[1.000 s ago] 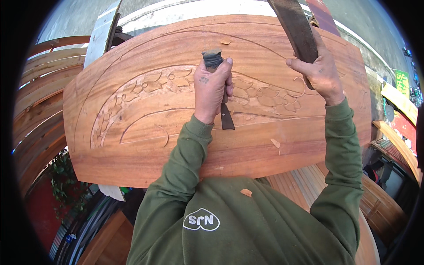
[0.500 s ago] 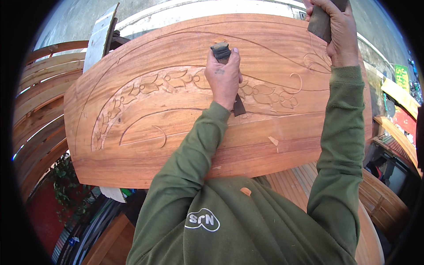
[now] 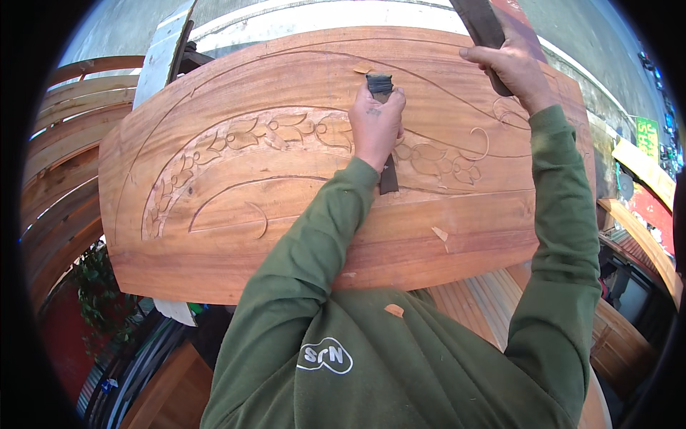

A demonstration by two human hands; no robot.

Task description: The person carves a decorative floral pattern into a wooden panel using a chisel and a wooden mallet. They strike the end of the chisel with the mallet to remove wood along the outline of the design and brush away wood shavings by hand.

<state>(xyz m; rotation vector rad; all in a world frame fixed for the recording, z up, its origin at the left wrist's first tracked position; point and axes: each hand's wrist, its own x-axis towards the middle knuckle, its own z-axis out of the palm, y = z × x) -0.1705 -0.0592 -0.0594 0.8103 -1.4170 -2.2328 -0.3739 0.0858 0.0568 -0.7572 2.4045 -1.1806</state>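
Left grip [image 3: 377, 125] closed round chisel [image 3: 388, 175], wrapped end [image 3: 379, 84] sticking out far side, blade [image 3: 388, 185] out near side over carved panel [image 3: 200, 268]; right grip [image 3: 520, 70] clasping dark bar [image 3: 482, 25].

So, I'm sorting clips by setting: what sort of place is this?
Probably a woodcarving workshop, perhaps open-air: there's a large wooden panel carved with leaves, a chisel held over it, and loose shavings lying on its surface.

Wooden slats [image 3: 68, 161] at left, leafy plant [image 3: 98, 294] below — green sign [image 3: 647, 137] at far right, yellow board [image 3: 645, 171] beneath it.
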